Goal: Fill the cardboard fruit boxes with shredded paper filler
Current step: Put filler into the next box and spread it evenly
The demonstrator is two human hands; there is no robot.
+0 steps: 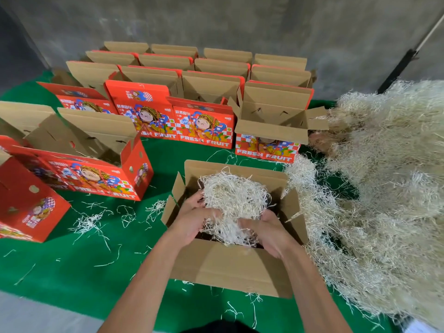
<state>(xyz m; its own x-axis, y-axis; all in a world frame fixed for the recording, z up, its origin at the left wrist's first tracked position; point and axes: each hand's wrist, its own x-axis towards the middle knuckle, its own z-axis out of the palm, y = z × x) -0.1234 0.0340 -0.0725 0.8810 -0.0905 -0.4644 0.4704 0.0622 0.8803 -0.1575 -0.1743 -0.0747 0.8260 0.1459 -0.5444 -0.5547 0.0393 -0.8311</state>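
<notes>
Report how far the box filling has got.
Done: nothing shows as finished; no box in view looks topped up. In hand: the left hand and right hand grip a wad of shredded paper inside the open box nearest the person. Left: the rows of open boxes behind, where the visible interiors look bare, and the large filler pile on the right.
</notes>
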